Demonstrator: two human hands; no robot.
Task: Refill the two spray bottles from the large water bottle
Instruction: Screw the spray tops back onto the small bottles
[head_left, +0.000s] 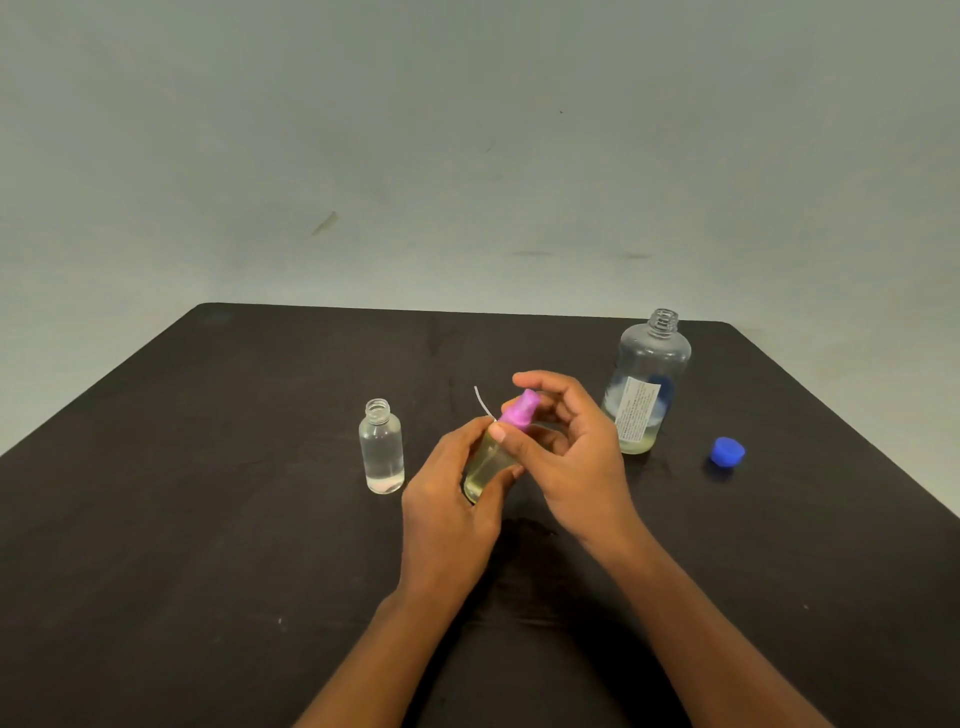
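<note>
My left hand (452, 488) grips a small clear spray bottle (485, 467) filled with pale liquid, tilted a little to the right above the table. My right hand (566, 452) pinches the pink spray head (519, 409) at that bottle's mouth; its thin white dip tube (482, 401) sticks out to the upper left, outside the bottle. A second small clear bottle (382, 447) stands upright and uncapped to the left, nearly full of clear liquid. The large water bottle (647, 382) stands open at the right, with only a little liquid at its bottom.
A blue cap (727, 452) lies on the dark table (208, 519) to the right of the large bottle. The table's far edge meets a plain grey wall. Its right edge runs close behind the blue cap.
</note>
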